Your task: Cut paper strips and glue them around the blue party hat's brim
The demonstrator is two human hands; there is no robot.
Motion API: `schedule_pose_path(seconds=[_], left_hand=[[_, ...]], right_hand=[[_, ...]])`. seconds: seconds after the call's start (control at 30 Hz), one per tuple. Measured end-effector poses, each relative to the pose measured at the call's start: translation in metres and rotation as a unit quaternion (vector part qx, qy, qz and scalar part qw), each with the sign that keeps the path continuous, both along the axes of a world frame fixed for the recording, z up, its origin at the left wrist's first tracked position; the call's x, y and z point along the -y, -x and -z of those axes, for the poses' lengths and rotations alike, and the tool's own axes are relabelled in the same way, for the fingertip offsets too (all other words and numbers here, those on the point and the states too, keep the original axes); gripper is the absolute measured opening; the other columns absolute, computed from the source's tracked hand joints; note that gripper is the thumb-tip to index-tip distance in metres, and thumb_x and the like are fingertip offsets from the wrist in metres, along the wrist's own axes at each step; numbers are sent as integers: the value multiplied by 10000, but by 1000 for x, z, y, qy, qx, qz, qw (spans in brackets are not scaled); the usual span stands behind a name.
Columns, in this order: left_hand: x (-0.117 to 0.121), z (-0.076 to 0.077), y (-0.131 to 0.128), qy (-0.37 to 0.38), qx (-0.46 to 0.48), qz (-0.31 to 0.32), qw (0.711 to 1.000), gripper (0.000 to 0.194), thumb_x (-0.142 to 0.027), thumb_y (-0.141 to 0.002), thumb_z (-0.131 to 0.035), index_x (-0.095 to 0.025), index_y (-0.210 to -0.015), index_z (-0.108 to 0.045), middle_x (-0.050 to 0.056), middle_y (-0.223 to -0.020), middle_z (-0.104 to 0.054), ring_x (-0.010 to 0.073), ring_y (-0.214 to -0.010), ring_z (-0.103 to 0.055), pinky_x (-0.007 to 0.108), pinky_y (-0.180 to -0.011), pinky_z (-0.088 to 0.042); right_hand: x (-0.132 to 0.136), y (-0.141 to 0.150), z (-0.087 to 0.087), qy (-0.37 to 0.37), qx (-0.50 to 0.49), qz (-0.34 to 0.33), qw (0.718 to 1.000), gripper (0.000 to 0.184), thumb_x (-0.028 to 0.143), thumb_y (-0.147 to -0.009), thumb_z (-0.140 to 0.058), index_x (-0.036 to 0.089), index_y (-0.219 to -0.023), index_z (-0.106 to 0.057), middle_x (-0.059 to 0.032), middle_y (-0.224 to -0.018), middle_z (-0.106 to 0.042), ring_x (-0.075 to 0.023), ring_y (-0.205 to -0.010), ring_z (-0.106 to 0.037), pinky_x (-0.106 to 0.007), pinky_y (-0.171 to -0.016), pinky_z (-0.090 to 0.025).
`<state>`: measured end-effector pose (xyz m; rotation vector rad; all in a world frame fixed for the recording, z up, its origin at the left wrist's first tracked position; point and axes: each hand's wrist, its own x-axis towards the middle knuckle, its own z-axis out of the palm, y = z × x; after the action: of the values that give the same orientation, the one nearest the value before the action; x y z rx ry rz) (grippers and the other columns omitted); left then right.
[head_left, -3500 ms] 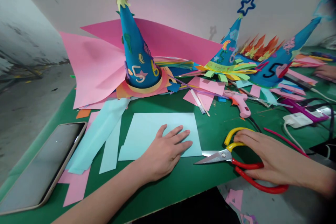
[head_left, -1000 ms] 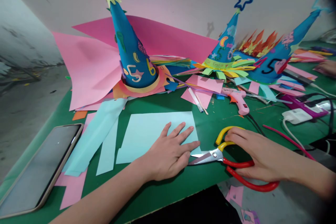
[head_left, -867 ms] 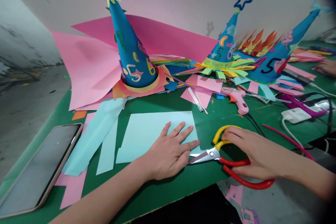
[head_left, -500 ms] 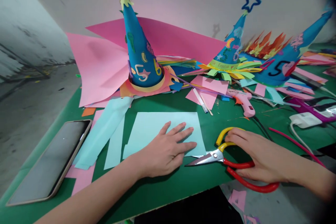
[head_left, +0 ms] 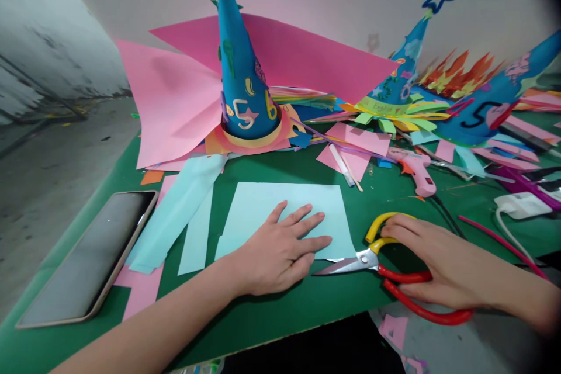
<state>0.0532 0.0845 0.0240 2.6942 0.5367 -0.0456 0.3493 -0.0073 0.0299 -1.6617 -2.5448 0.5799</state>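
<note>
My left hand [head_left: 284,242] lies flat with fingers spread on a light blue sheet of paper [head_left: 254,204], pressing it to the green table. In my right hand [head_left: 432,260] is a pair of scissors [head_left: 366,258] with yellow and red handles. My fingers are through the yellow loop and the thumb is at the red one. The blades point left along the paper's near edge, close to its right corner, and look nearly closed. Whether paper lies between them I cannot tell. Light blue strips [head_left: 177,216] lie left of the sheet.
A phone [head_left: 87,257] lies at the left. Behind the sheet stands a blue cone hat [head_left: 245,82] before large pink paper [head_left: 307,52]. A pink glue gun [head_left: 418,172], a marker [head_left: 340,165] and a white plug [head_left: 521,204] are at the right. The table's near edge runs below my hands.
The view has shifted slightly, so things behind sit a little further right. Both hands keep nearly the same place on the paper and the scissors.
</note>
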Motion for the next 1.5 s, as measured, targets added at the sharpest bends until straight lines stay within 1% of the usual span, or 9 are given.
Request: schedule_pose_path(seconds=[0.1, 0.4, 0.6, 0.73, 0.9, 1.03, 1.27, 1.4, 1.5], left_hand=[[0, 0, 1, 3, 8, -1, 1000, 411, -283, -930, -327, -325, -1324, -437, 22, -1488, -281, 272, -1386, -160, 578, -1078, -80], [2, 0, 0, -6, -3, -3, 1000, 424, -271, -921, -339, -318, -1332, -434, 27, -1487, -283, 283, -1382, -171, 586, -1072, -101], [4, 0, -1, -11, -3, -10, 1000, 429, -279, -914, -355, -317, -1333, -434, 32, -1486, -285, 288, -1381, -170, 589, -1072, -105], [6, -1, -2, -11, -10, -13, 1000, 423, -283, -923, -328, -310, -1331, -440, 51, -1484, -283, 282, -1383, -164, 599, -1062, -120], [8, 0, -4, 2, -6, -24, 1000, 419, -314, -937, -307, -311, -1336, -436, 52, -1490, -263, 280, -1384, -157, 599, -1066, -97], [10, 1, -8, 12, 9, -32, 999, 416, -322, -947, -284, -301, -1332, -441, 55, -1492, -261, 280, -1385, -151, 598, -1067, -88], [15, 0, -20, 23, 17, -63, 998, 420, -319, -930, -315, -273, -1322, -461, 73, -1487, -273, 316, -1379, -154, 623, -1055, -104], [4, -9, -9, 45, 7, -58, 997, 424, -266, -929, -315, -269, -1333, -443, 58, -1506, -221, 281, -1385, -155, 593, -1064, -149], [-6, -14, 5, 26, 3, -40, 999, 422, -212, -928, -311, -309, -1312, -456, 15, -1508, -222, 253, -1392, -137, 582, -1071, -138]], right_hand=[[-2, 3, 1, -8, -9, -8, 1000, 477, 357, -690, -649, 223, -1127, -512, -92, -1130, -566, -249, -1003, -565, -387, -831, -483], [2, 10, 1, -1, 1, -12, 1000, 422, 377, -756, -598, 226, -1130, -474, -100, -1122, -540, -242, -1008, -541, -387, -839, -465], [2, 11, 1, -3, -5, -14, 1000, 449, 357, -738, -616, 231, -1140, -463, -93, -1143, -523, -243, -1034, -522, -387, -856, -451], [-1, 17, -1, -2, -8, -18, 1000, 439, 310, -716, -623, 219, -1117, -469, -77, -1083, -540, -223, -980, -532, -370, -830, -455], [-2, 19, -1, 6, -6, -21, 1000, 441, 304, -701, -632, 227, -1104, -473, -67, -1087, -536, -220, -978, -526, -367, -829, -450], [-1, 16, -2, 1, 0, -22, 1000, 441, 326, -722, -617, 221, -1125, -473, -79, -1117, -528, -231, -1010, -517, -378, -847, -443], [-4, 21, -3, -1, -28, -26, 999, 466, 270, -673, -633, 213, -1120, -510, -86, -1092, -548, -241, -982, -538, -392, -837, -449], [-5, 17, -2, 9, -34, -24, 999, 491, 296, -685, -635, 218, -1151, -503, -85, -1104, -552, -243, -996, -533, -396, -845, -451], [-5, 17, -3, 22, -25, -21, 999, 482, 313, -691, -633, 218, -1146, -503, -85, -1123, -542, -243, -1001, -532, -401, -852, -450]])
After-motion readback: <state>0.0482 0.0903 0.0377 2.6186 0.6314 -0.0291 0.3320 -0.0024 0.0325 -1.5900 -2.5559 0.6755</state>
